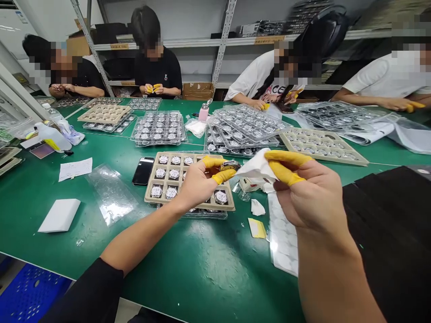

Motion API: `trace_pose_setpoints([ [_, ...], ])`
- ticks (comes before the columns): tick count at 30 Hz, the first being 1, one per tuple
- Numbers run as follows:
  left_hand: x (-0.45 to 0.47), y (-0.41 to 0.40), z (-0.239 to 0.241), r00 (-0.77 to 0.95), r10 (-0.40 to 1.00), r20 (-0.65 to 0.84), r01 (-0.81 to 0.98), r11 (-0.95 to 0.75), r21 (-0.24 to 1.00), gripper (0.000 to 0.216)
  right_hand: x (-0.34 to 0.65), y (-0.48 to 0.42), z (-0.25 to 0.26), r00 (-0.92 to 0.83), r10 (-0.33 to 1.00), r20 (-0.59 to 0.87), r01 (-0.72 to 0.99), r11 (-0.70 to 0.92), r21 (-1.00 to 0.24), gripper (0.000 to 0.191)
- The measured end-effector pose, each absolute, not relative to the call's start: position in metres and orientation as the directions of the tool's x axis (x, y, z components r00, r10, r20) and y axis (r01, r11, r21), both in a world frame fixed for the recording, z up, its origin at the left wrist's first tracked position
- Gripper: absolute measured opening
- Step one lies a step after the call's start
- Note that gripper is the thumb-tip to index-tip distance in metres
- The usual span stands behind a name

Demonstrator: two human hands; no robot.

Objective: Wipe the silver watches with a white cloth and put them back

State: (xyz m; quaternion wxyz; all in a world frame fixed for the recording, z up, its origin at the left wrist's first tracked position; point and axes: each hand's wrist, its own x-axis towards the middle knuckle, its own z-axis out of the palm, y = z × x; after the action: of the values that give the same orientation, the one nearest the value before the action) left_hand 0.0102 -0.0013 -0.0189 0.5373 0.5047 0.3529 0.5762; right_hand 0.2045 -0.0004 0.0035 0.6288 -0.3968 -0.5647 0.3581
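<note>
My left hand, in yellow finger cots, pinches a watch case by its edge above the table. In my right hand, also with yellow finger cots, is a white cloth or tissue, its loose end hanging beside the watch case. Whether the two touch I cannot tell. Beneath my left hand lies a beige compartment tray holding several watch cases with white faces or covers, such as one near its corner. My left forearm hides part of the tray.
A phone lies left of the tray, near a clear plastic sheet and a white block. Stacked clear trays and a pink pump bottle stand behind. Dark sheets lie at right. Several people sit opposite.
</note>
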Motion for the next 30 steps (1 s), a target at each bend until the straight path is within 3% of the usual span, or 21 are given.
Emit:
trace_pose_setpoints([
  [3, 0.011, -0.001, -0.021, 0.117, 0.961, 0.251, -0.246, -0.217, 0.945, 0.034, 0.191, -0.013, 0.009, 0.051, 0.886, 0.461, 0.081, 0.456, -0.886, 0.022],
  [7, 0.011, -0.002, -0.020, 0.088, 0.958, 0.274, -0.255, -0.245, 0.936, 0.032, 0.189, -0.018, 0.013, 0.093, 0.779, 0.620, 0.415, 0.536, -0.735, 0.013],
  [13, 0.010, -0.004, -0.014, 0.018, 0.975, 0.220, -0.257, -0.208, 0.944, 0.036, 0.215, -0.011, 0.012, 0.031, 0.864, 0.502, 0.539, 0.409, -0.737, 0.016],
  [17, 0.010, -0.005, -0.013, 0.025, 0.977, 0.210, -0.257, -0.197, 0.946, 0.037, 0.221, -0.004, 0.002, 0.068, 0.825, 0.561, 0.647, 0.391, -0.654, 0.016],
  [21, 0.012, -0.006, -0.015, 0.060, 0.980, 0.192, -0.222, -0.175, 0.959, 0.033, 0.220, 0.004, -0.004, 0.055, 0.823, 0.565, 0.580, 0.435, -0.689, 0.009],
  [25, 0.015, -0.005, -0.018, 0.102, 0.985, 0.137, -0.220, -0.112, 0.969, 0.030, 0.214, 0.006, -0.001, -0.110, 0.900, 0.422, 0.371, 0.431, -0.822, 0.015],
  [30, 0.014, -0.003, -0.022, 0.134, 0.979, 0.155, -0.159, -0.133, 0.978, 0.031, 0.198, 0.001, 0.001, -0.100, 0.898, 0.428, 0.132, 0.438, -0.889, 0.017],
])
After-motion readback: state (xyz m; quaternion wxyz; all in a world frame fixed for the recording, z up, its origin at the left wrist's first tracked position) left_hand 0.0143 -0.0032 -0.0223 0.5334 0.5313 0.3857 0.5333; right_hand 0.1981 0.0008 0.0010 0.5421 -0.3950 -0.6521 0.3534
